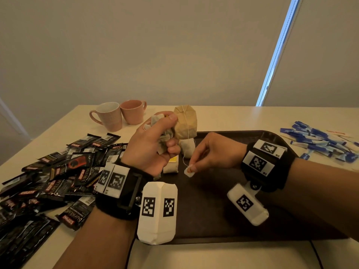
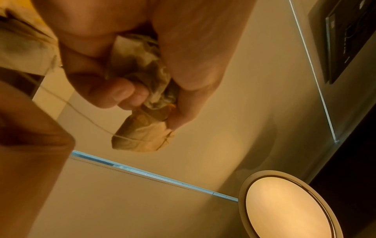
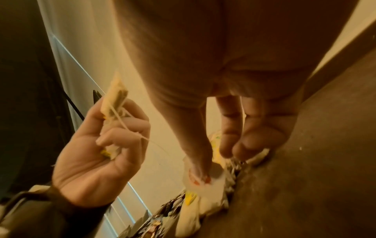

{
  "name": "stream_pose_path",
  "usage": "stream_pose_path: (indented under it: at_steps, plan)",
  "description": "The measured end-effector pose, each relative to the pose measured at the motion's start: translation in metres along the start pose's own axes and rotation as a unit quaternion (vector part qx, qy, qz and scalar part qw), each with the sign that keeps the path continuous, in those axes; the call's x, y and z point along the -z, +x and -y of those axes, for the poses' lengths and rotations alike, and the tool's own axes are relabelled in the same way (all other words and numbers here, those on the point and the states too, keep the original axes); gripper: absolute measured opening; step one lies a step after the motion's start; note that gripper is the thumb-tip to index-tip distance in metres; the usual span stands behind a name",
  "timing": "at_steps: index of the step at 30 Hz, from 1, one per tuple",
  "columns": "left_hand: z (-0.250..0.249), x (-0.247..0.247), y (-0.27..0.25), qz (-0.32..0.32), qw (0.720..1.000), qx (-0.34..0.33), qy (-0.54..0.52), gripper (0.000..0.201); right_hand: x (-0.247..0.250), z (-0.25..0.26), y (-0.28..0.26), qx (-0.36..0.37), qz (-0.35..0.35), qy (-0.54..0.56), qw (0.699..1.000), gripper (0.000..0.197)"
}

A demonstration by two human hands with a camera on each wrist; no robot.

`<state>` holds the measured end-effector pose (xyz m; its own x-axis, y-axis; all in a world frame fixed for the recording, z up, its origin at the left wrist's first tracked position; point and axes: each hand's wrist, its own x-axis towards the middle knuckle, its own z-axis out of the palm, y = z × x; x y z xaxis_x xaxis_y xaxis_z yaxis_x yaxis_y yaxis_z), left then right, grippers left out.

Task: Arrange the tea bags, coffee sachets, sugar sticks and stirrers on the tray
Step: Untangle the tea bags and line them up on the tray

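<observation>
My left hand [image 1: 155, 140] is raised above the tray's left edge and grips a bunch of tea bags [image 1: 185, 123]; one tan bag sticks out past the thumb, also seen in the left wrist view as the tan tea bag [image 2: 140, 133]. A thin string [image 1: 186, 148] runs down from it to a small white paper tag [image 1: 189, 171], which my right hand [image 1: 206, 154] pinches just above the dark brown tray [image 1: 223, 210]. Two more tea bags [image 1: 187, 147] lie on the tray's left side. In the right wrist view the tag [image 3: 201, 178] sits under my fingertips.
A heap of black coffee sachets [image 1: 48, 181] covers the table left of the tray. Blue sugar sticks [image 1: 320, 140] and thin stirrers [image 1: 338, 133] lie at the right. Two pink mugs [image 1: 120, 115] stand at the back left.
</observation>
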<state>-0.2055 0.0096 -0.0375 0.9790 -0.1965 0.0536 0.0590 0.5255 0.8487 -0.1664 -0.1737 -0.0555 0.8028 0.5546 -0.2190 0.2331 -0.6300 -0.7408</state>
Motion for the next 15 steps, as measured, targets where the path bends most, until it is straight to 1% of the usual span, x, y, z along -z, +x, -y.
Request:
stream_pose_path:
  at_steps: [2,4,6,8,10,13,15]
  plan:
    - [0.002,0.0,-0.001,0.019,1.0,0.01,0.011,0.007,0.007,0.001,0.004,0.004,-0.07,0.02,0.997,0.014]
    - [0.004,0.002,-0.002,0.037,0.999,0.024,0.023,0.007,0.016,0.004,0.006,0.01,-0.123,0.091,0.988,0.013]
    - [0.005,0.004,-0.002,0.039,0.998,0.036,0.035,0.008,0.024,0.012,0.005,0.023,-0.155,0.182,0.971,0.015]
    - [0.005,0.006,-0.002,0.029,0.997,0.042,0.052,0.009,0.03,0.023,0.002,0.051,-0.18,0.27,0.944,0.014]
    - [0.006,0.005,-0.002,0.021,0.997,0.047,0.064,0.008,0.035,0.033,-0.002,0.095,-0.205,0.295,0.928,0.012]
    - [0.009,0.006,-0.002,0.005,0.995,0.058,0.076,0.009,0.038,0.043,-0.006,0.147,-0.227,0.308,0.912,0.024]
    - [0.01,0.006,-0.002,-0.008,0.994,0.068,0.08,0.01,0.039,0.049,-0.007,0.177,-0.254,0.308,0.899,0.019]
